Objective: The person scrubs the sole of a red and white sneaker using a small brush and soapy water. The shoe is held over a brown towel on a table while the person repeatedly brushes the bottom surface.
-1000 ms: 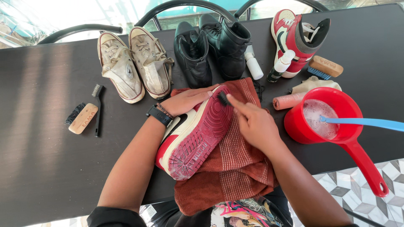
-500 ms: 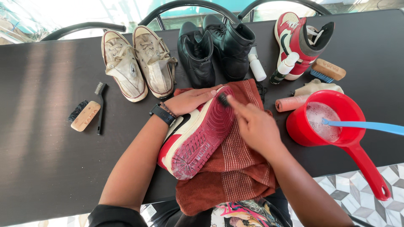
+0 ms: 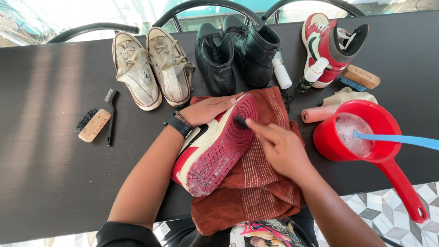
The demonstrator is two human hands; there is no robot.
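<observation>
A: Lying sole-up on the towel (image 3: 256, 192), centre frame, the sneaker (image 3: 215, 148) is pinned at its toe by the left hand (image 3: 208, 110).

B: Right hand (image 3: 281, 146) pinches a small brush (image 3: 241, 121). Likely light, stiff-soled; grip by the sides.

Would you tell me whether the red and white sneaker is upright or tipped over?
Tipped: the sneaker lies on the brown towel with its red sole showing.

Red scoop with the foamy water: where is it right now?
In the head view the red scoop stands on the black table to the person's right, just past the right hand, with a blue handle resting in its foam.
</observation>
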